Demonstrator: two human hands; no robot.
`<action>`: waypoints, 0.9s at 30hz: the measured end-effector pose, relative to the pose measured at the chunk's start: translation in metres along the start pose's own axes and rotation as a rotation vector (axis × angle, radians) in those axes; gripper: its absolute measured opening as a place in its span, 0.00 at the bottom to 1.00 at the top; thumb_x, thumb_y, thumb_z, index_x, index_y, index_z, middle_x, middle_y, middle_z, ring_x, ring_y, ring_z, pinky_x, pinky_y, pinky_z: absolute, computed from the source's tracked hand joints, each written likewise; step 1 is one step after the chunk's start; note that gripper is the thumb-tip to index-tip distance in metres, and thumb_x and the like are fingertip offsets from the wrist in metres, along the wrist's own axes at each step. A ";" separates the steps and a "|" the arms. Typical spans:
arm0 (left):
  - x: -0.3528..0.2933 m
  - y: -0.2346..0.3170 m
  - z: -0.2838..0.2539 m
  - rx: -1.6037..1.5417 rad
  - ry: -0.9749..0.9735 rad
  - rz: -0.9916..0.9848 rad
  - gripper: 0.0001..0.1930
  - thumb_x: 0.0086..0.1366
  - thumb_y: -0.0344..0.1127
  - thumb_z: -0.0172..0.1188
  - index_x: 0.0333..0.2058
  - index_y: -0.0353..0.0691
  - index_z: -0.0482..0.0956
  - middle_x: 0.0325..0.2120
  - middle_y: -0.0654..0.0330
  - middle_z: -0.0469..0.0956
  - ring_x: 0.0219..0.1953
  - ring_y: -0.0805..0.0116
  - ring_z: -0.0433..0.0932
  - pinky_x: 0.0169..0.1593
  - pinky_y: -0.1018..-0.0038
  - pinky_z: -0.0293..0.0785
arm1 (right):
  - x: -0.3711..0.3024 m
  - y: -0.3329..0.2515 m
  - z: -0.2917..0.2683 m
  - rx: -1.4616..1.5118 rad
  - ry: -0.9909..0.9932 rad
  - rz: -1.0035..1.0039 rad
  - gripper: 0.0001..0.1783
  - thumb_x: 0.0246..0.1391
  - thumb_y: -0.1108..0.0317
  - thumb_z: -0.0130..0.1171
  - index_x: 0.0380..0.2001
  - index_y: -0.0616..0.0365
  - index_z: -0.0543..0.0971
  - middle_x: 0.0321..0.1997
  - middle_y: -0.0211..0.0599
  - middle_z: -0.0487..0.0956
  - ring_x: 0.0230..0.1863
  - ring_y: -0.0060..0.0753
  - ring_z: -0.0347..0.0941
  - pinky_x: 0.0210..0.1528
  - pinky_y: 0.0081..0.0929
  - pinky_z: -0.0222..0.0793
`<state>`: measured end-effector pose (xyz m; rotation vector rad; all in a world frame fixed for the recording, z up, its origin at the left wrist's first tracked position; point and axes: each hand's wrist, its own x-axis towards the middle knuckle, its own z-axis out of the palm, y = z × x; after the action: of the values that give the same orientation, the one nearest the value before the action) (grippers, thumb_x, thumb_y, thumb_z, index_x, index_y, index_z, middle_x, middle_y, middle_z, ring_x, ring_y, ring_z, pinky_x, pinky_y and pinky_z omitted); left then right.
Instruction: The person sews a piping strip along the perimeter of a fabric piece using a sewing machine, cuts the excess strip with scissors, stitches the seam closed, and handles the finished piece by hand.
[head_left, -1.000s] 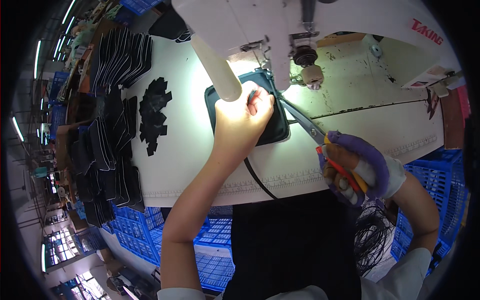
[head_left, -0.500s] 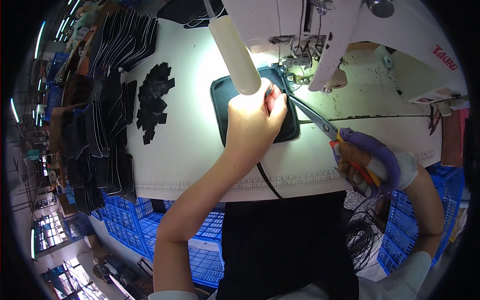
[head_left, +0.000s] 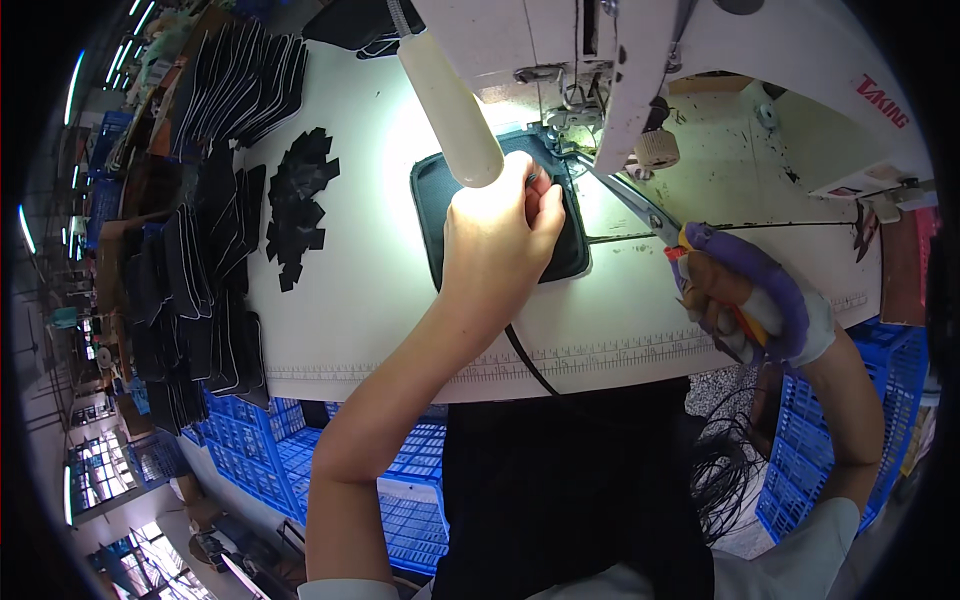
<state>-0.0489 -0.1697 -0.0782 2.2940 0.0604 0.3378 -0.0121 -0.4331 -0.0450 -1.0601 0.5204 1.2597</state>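
Under the sewing machine head (head_left: 640,90) lies a black rounded-corner fabric panel (head_left: 430,215) with a raised edge. My bare left hand (head_left: 500,215) rests over it, thumb and fingers pinched together. What they pinch is mostly hidden, though a dark edge shows between the fingertips. From below that hand a narrow black strip (head_left: 528,362) runs to the table's front edge. My right hand (head_left: 755,300), in a purple and white glove, grips scissors (head_left: 640,205) with red-orange handles. Their blades point up-left, tips close to the needle area and the panel's right edge.
A cream lamp (head_left: 450,110) hangs just above my left hand. Short black pieces (head_left: 300,195) lie heaped on the white table (head_left: 360,300). Stacked black panels (head_left: 240,80) with pale edging line the left side. Blue crates (head_left: 245,440) stand below, and small snips (head_left: 862,230) lie far right.
The scissors have moved up-left, their tips now nearer the needle area. My left hand keeps its pinch over the panel. The whole view has shifted slightly.
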 end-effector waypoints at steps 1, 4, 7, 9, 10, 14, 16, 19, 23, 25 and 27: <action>0.001 -0.002 0.002 -0.002 -0.004 0.003 0.08 0.61 0.28 0.64 0.29 0.37 0.73 0.16 0.58 0.74 0.19 0.63 0.77 0.28 0.69 0.73 | 0.000 -0.001 0.005 0.055 -0.039 -0.001 0.24 0.63 0.41 0.60 0.41 0.52 0.82 0.29 0.29 0.78 0.21 0.14 0.72 0.22 0.12 0.67; 0.001 -0.005 0.001 -0.037 0.004 0.017 0.08 0.62 0.28 0.64 0.28 0.36 0.73 0.16 0.60 0.73 0.18 0.69 0.74 0.27 0.73 0.72 | -0.023 -0.005 0.031 -0.719 0.236 -0.214 0.28 0.62 0.39 0.59 0.41 0.57 0.82 0.29 0.26 0.80 0.22 0.12 0.70 0.23 0.13 0.67; 0.005 -0.003 -0.001 -0.119 -0.019 -0.030 0.08 0.62 0.28 0.64 0.27 0.35 0.73 0.15 0.63 0.72 0.17 0.75 0.71 0.26 0.77 0.70 | -0.032 -0.015 0.040 -1.116 0.305 -0.339 0.31 0.63 0.39 0.59 0.31 0.62 0.80 0.22 0.30 0.75 0.21 0.20 0.66 0.24 0.21 0.65; 0.005 -0.004 0.000 -0.136 -0.016 -0.033 0.08 0.62 0.27 0.64 0.26 0.34 0.74 0.15 0.65 0.71 0.18 0.78 0.70 0.26 0.78 0.68 | -0.037 -0.021 0.043 -1.243 0.361 -0.348 0.34 0.63 0.39 0.59 0.25 0.66 0.78 0.18 0.33 0.71 0.20 0.24 0.63 0.24 0.27 0.64; 0.005 -0.004 0.000 -0.134 -0.016 -0.034 0.08 0.62 0.27 0.64 0.26 0.34 0.74 0.15 0.65 0.71 0.18 0.78 0.70 0.26 0.78 0.68 | -0.038 -0.024 0.044 -1.240 0.374 -0.333 0.35 0.62 0.38 0.59 0.23 0.67 0.78 0.17 0.33 0.70 0.20 0.24 0.62 0.25 0.28 0.63; 0.006 -0.004 -0.001 -0.142 -0.035 -0.052 0.09 0.63 0.28 0.65 0.26 0.33 0.75 0.19 0.68 0.73 0.22 0.86 0.68 0.28 0.85 0.67 | -0.034 -0.033 0.050 -1.394 0.385 -0.195 0.31 0.68 0.44 0.53 0.20 0.59 0.76 0.16 0.23 0.69 0.18 0.17 0.62 0.24 0.23 0.62; 0.005 -0.005 -0.001 -0.148 -0.039 -0.069 0.09 0.63 0.27 0.65 0.26 0.33 0.75 0.19 0.69 0.73 0.22 0.86 0.68 0.28 0.85 0.67 | -0.028 -0.033 0.050 -1.445 0.346 -0.315 0.33 0.68 0.43 0.51 0.18 0.61 0.74 0.15 0.26 0.66 0.19 0.19 0.59 0.24 0.28 0.59; 0.005 -0.005 0.000 -0.128 -0.041 -0.066 0.09 0.63 0.27 0.65 0.26 0.33 0.75 0.19 0.69 0.73 0.22 0.86 0.68 0.28 0.85 0.67 | -0.027 -0.037 0.063 -1.492 0.362 -0.196 0.32 0.68 0.45 0.51 0.20 0.62 0.75 0.16 0.31 0.68 0.20 0.23 0.61 0.25 0.31 0.62; 0.004 -0.007 0.002 -0.159 -0.021 -0.041 0.08 0.62 0.27 0.63 0.27 0.34 0.72 0.16 0.61 0.71 0.18 0.70 0.72 0.27 0.73 0.70 | -0.024 -0.036 0.062 -1.607 0.349 -0.296 0.29 0.67 0.47 0.53 0.22 0.62 0.77 0.18 0.37 0.73 0.20 0.29 0.66 0.27 0.33 0.65; 0.004 -0.009 0.001 -0.171 -0.011 -0.039 0.08 0.62 0.27 0.62 0.27 0.34 0.72 0.16 0.60 0.71 0.19 0.69 0.72 0.27 0.73 0.70 | -0.020 -0.037 0.061 -1.738 0.430 -0.292 0.25 0.66 0.50 0.54 0.25 0.63 0.79 0.22 0.45 0.79 0.22 0.41 0.75 0.30 0.35 0.72; 0.006 -0.008 0.001 -0.149 -0.030 -0.038 0.08 0.62 0.27 0.62 0.27 0.35 0.72 0.17 0.60 0.71 0.19 0.68 0.73 0.28 0.72 0.70 | -0.020 -0.040 0.068 -1.799 0.487 -0.235 0.23 0.64 0.53 0.55 0.27 0.63 0.80 0.24 0.48 0.81 0.26 0.46 0.78 0.32 0.37 0.74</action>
<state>-0.0426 -0.1638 -0.0837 2.1472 0.0617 0.2782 0.0046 -0.3830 0.0169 -2.8246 -0.6298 1.0515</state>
